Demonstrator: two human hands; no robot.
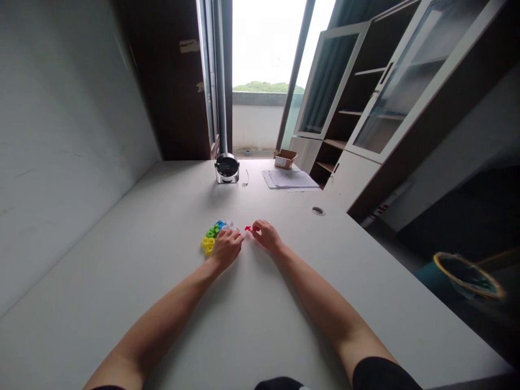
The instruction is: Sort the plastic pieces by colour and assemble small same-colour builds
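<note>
Both hands are over the middle of the white table. My right hand (266, 235) has its fingers bent in a pinch around a small red plastic piece (248, 228). Beside it, my left hand (227, 247) curls palm down, a bit of red showing at its fingertips; the rest of what it holds is hidden. Left of this hand lie yellow pieces (208, 244), green pieces (212, 232) and blue pieces (220, 224), several in all. A clear, see-through item (231, 228) sits behind the left fingers, partly covered.
Farther back on the white table (170, 216) stands a round black device on a metal stand (227, 168), with a short thin cord (246, 179) by it. Papers (290, 179) and an open cardboard box (285, 158) lie back right. A cable hole (318, 211) is near the right edge.
</note>
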